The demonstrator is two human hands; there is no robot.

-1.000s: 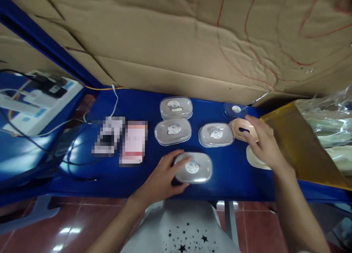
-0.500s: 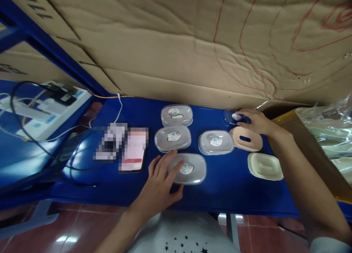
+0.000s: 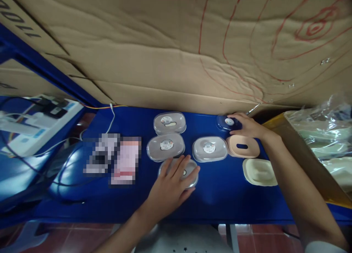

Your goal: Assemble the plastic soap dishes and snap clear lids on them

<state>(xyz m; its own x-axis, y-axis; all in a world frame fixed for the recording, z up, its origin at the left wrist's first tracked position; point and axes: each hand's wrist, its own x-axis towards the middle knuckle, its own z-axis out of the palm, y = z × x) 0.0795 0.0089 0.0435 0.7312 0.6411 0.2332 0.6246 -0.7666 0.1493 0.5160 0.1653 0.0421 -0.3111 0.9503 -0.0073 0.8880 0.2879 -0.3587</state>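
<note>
Nearest, over the front part of the blue tabletop (image 3: 217, 198), the left hand (image 3: 167, 192) lies spread wide on a clear-covered box (image 3: 185, 172), with the fingers over its top and the thumb by the front side. The box seems light and rather stiff, its smooth cover maybe slippery, so the two long sides look the safest place to hold.

Toward the right edge, a cream dish (image 3: 258, 172) lies flat, its rim also good for fingers. A little farther are the peach holder (image 3: 249, 143) with a dark slot, and at its left, a second covered box (image 3: 210, 149). More to the left, two other covered boxes (image 3: 165, 146) stand one behind the other.

Farthest, near the back edge toward the right corner, the right hand (image 3: 249, 127) is half open, fingertips at the right end of a clear lid (image 3: 224, 124). This thin lid probably bends or cracks under strong pressing; its rim should be taken gently.
</note>
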